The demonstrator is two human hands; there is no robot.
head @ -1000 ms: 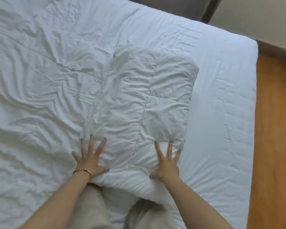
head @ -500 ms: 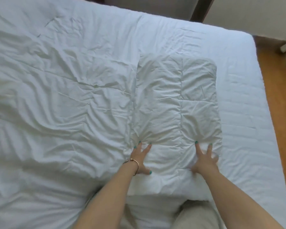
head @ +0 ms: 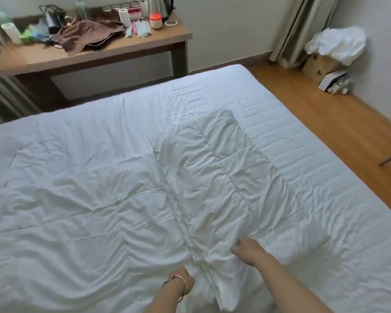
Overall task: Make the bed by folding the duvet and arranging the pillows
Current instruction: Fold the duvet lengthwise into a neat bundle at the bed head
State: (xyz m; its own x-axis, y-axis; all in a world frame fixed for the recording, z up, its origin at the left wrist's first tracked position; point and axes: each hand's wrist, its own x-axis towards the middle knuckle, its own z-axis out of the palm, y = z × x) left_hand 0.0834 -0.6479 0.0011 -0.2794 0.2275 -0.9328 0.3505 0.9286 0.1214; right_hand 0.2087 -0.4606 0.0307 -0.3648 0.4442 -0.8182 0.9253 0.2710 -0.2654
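Head view: your left hand (head: 182,281) sits at the near edge of the white duvet (head: 81,199), fingers curled into a bunched fold of fabric — gripping it. A thin bracelet (head: 178,283) circles that wrist. Your right hand (head: 246,248) is just to the right and slightly farther out, fingers curled down into the same gathered cloth; fingertips are buried in the folds, so how much it has hold of you cannot tell exactly, but it reads as a pinch on the duvet.

Duvet lies spread over most of the mattress (head: 325,177), wrinkled, with a folded-over panel (head: 224,166) running away from your hands toward the far side. That panel's right edge stops short of the mattress edge, leaving a strip of bare quilted mattress on the right. Fabric between your two hands is puckered into tight pleats, and a loose flap hangs down at the near edge below your right forearm.

Beyond the bed — a wooden desk (head: 99,55) against the wall, cluttered with a brown cloth (head: 86,35), bottles, a kettle (head: 160,5) and small items, blurred. Wooden floor (head: 325,105) on the right. In the far right corner, a curtain (head: 300,28) and a pile of white cloth on a cardboard box (head: 318,66).
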